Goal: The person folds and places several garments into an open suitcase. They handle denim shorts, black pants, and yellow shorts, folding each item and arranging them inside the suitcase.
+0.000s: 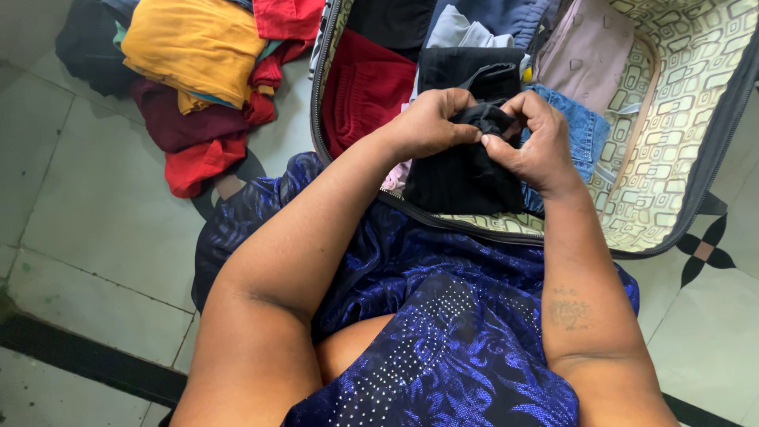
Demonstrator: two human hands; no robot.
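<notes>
Currently both hands work on a black garment that lies at the front edge of an open suitcase, just over the zip and near the person's lap. The left hand is curled into a narrow grip on the upper left of the bunched cloth, and the right hand pinches the same bunch from the other side, thumb and fingertips closed on it; the two hands nearly touch over the fold. By the look of it, the step in hand is rolling or tucking the top of the garment into a tight bundle, and it seems partly done, since the lower half hangs flat and unrolled. The next move would likely call for keeping the tuck tight with both hands while turning the cloth down over itself, so the roll does not spring loose. Inside the suitcase lie a red folded piece, a blue denim piece touching the right hand's far side, and a mauve piece. On the tiled floor to the left sits a loose pile of clothes, with yellow and red on top.
</notes>
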